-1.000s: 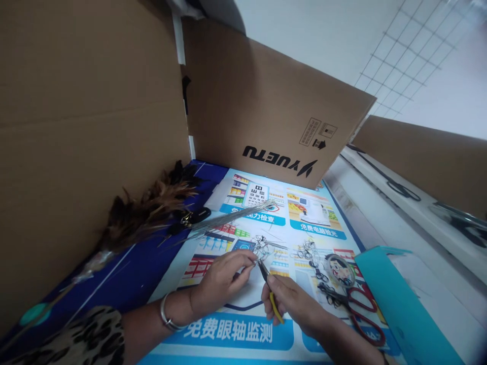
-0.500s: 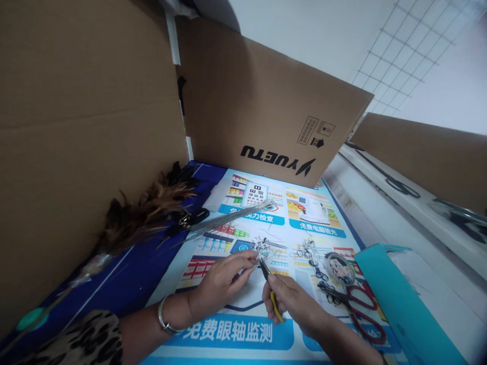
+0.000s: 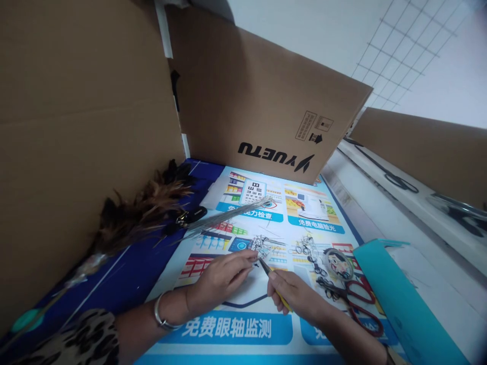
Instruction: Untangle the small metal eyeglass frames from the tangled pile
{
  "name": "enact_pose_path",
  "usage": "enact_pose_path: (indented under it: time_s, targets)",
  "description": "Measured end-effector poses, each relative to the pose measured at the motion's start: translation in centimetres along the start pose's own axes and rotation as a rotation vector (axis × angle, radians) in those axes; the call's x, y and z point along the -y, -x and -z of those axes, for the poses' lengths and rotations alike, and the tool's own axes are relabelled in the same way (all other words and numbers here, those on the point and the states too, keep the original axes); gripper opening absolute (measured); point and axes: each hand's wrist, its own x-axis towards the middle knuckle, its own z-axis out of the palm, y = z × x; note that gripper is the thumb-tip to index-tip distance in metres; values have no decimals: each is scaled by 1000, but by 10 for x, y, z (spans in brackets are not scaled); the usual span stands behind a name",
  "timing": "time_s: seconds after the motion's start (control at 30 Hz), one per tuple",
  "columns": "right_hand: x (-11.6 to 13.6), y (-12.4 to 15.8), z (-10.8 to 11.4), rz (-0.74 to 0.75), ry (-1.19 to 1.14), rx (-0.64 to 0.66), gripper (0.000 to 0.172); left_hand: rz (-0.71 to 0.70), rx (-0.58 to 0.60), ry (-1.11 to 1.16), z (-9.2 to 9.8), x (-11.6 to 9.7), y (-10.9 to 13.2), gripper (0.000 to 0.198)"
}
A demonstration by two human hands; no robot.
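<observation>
One pair of yellow-handled pliers is gripped in the right hand, nose angled to the left hand beside the wire pile, apparently for close control; whether anything is pinched by the left fingers cannot be told.

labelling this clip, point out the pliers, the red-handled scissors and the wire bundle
Pliers [image 3: 265, 267]: head view, on the dark metal nose.
Red-handled scissors [image 3: 345, 294]: head view, near the pivot.
Wire bundle [image 3: 239, 211]: head view, about midway along the strands.
</observation>
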Motion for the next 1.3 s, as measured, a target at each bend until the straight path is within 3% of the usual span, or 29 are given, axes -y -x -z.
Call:
enact_pose_path:
  time_s: [0.4, 0.77, 1.1, 1.3]
  targets:
    - [-2, 2, 5, 145, 298, -83, 44, 35, 35, 6, 0, -2, 1, 17]
    - [-5, 0, 6, 169, 559, -159, 37, 50, 66, 8, 1, -1, 0, 18]
    - [-9, 0, 8, 48, 200, -36, 48, 39, 63, 42, 1, -1, -1, 17]
    - [-10, 0, 8, 6, 113, -5, 50, 41, 72, 65, 1, 0, 1, 16]
